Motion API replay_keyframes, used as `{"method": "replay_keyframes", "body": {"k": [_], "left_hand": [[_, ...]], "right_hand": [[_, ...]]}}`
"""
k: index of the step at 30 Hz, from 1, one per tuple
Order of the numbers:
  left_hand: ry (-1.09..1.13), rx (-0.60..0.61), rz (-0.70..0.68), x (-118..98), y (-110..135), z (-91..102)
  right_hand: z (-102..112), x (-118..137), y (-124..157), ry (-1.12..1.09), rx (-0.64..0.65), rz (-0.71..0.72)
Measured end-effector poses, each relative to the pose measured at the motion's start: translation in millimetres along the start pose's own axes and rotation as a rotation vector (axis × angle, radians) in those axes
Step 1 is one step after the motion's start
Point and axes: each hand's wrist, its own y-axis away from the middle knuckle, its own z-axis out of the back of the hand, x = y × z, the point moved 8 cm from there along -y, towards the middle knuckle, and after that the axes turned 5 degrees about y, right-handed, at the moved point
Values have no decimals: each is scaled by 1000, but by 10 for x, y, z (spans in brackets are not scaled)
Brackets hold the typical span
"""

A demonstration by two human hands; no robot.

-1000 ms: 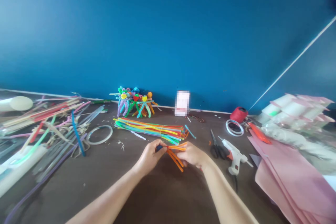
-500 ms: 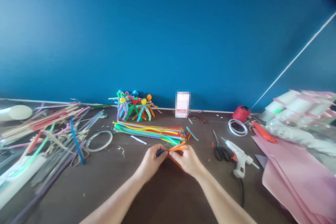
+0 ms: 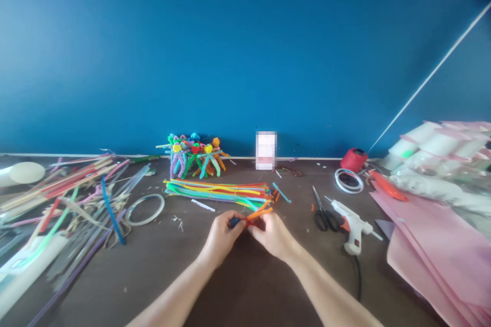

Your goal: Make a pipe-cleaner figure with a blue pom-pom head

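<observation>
Tabletop (image 3: pixel 161 286) beneath, left hand (image 3: pixel 221 240) and right hand (image 3: pixel 273 237) half-hide orange pipe cleaners (image 3: pixel 261 212).

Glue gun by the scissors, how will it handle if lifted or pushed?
The hot glue gun looks flat on its side, so a push would probably slide it, not tip it. Its plastic body is likely light for its size. The black cord trailing from the handle may tug when lifted.

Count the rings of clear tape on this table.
2: one ring left of the pipe cleaner bundle, one ring beside the red spool. Others may be hidden.
</observation>
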Motion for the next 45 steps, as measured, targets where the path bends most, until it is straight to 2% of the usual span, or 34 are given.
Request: {"method": "replay_keyframes", "body": {"k": [3, 10, 16, 21, 28, 33, 39, 43, 45], "left_hand": [[34, 2, 34, 53, -8, -13], [6, 33, -14, 0, 18, -43], [91, 44, 40, 18, 20, -40], [149, 70, 82, 37, 23, -63], [153, 149, 130, 51, 43, -136], [187, 174, 117, 77, 33, -140], [191, 97, 115, 151, -1, -99], [222, 41, 130, 157, 1, -86], [233, 6, 135, 168, 4, -68]], "right_hand": [[4, 7, 4, 58, -22, 1], [-25, -1, -2, 194, -45, 1], [-18, 32, -7, -72, 109, 34], [-5, 17, -9, -107, 149, 40], [-4, 25, -22, 40, 51, 39], [0, 8, -36, 25, 19, 57], [14, 28, -22, 35, -1, 23], [26, 32, 17, 181, -54, -23], [39, 73, 51, 304, -120, 6]]}}
